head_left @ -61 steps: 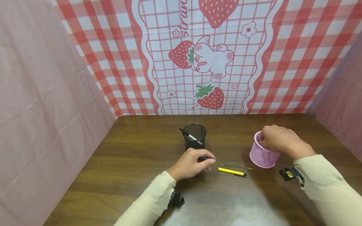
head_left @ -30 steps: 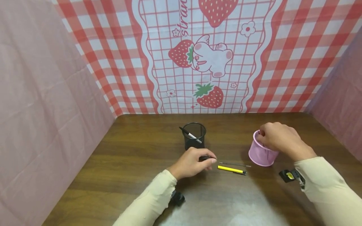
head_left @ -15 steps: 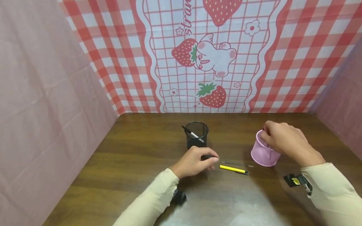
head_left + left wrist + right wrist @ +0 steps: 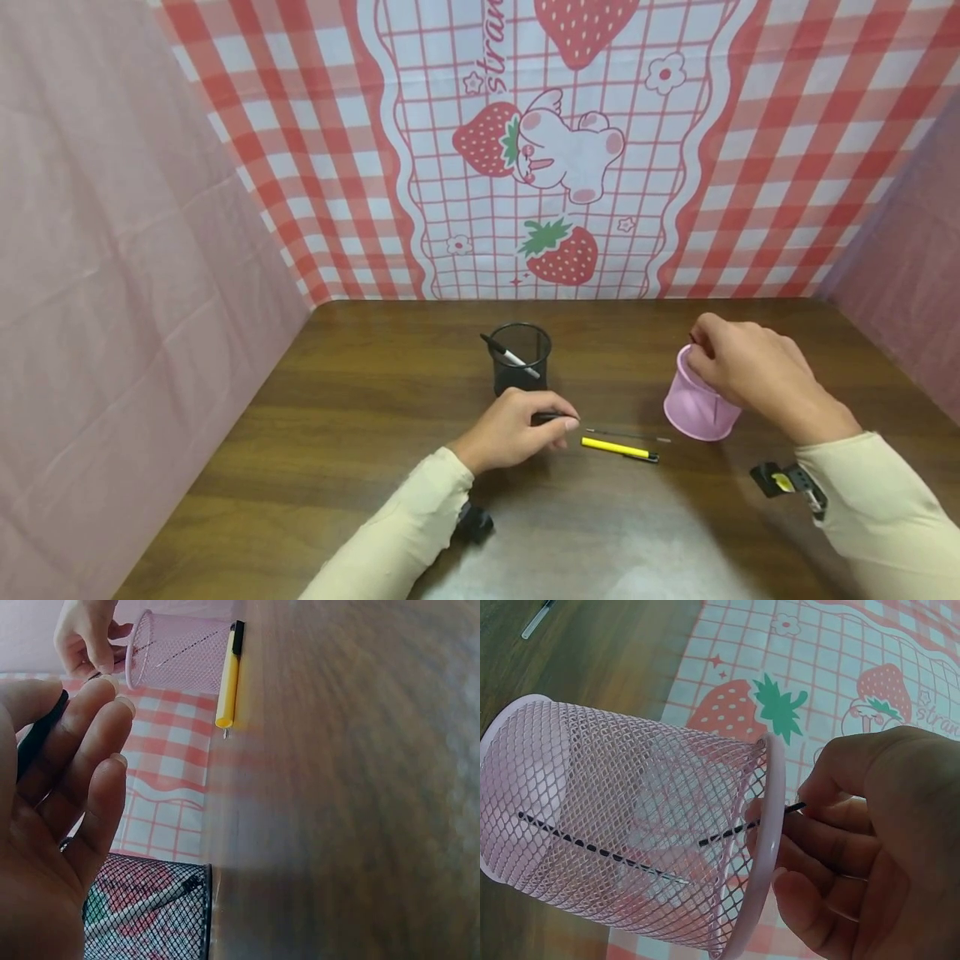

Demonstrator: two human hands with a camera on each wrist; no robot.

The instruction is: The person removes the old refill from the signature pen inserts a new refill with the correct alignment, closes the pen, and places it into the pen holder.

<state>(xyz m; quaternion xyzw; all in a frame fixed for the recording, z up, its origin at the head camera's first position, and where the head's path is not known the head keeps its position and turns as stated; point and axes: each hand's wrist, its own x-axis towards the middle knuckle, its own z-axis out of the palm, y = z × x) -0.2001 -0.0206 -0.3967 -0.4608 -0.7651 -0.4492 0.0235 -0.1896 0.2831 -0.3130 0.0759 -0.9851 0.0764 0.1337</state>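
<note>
Right wrist: black rod (image 4: 742, 827) in hand (image 4: 877, 832)

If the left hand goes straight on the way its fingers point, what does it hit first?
Probably the pink mesh cup, passing above the thin rod, though how high the left hand sits is hard to judge.

I saw coated metal mesh in the pink cup (image 4: 607, 784) and the black cup (image 4: 508, 382), smooth plastic on the yellow pen (image 4: 615, 448), glossy wood grain across the table (image 4: 307, 433), and matt, creased cloth in the checked backdrop (image 4: 315, 125). Half-veiled by mesh, the thin black stick (image 4: 793, 808) seemed plastic.
</note>
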